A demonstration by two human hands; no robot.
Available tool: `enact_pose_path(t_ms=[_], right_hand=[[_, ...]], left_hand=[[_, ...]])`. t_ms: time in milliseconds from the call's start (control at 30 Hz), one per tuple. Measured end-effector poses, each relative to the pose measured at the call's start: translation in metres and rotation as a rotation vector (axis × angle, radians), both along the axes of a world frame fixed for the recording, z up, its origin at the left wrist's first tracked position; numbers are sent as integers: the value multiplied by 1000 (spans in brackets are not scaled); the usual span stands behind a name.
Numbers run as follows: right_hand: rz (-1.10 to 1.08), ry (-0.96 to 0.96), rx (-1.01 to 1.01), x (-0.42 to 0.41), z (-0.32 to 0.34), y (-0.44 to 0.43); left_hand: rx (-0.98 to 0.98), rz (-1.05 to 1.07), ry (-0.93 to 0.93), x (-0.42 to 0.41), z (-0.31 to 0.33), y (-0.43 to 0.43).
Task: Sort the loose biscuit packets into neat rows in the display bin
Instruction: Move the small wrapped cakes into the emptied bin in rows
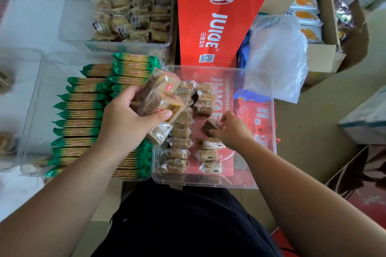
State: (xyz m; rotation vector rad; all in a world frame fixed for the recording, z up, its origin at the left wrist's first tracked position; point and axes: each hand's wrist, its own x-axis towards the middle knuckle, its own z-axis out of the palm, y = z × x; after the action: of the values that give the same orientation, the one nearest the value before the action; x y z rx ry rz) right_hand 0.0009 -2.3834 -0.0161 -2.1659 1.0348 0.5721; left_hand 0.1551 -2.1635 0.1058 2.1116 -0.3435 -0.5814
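Hands: left hand (129, 120) is gripping a stack of biscuit packets (161, 95) over the left edge of the display bin (246, 175). The right hand (232, 130) is pinching a single packet (210, 125) inside the bin. Two rows of packets (179, 144) are lying in the bin's left half. Green-ended biscuit packs (79, 115) are filling the clear tray (31, 110) just to the left. A red juice carton (219, 23) is lying behind the bin.

The right hand (231, 131) and the dark packet (208, 126) it pinched were pretty blurry, and the left hand (127, 121) with its gripped biscuit packets (160, 94) hid some of the green packets (79, 115).
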Motion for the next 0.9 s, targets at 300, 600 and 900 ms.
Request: enact_pose_path(t_ms=[300, 600, 900], right_hand=[[5, -69, -6, 12, -3, -8], [31, -168, -24, 18, -2, 5], [68, -119, -90, 6, 3, -2]], left_hand=[[6, -11, -11, 0, -2, 4], [-2, -1, -15, 1, -1, 7], [-10, -2, -10, 1, 0, 9]])
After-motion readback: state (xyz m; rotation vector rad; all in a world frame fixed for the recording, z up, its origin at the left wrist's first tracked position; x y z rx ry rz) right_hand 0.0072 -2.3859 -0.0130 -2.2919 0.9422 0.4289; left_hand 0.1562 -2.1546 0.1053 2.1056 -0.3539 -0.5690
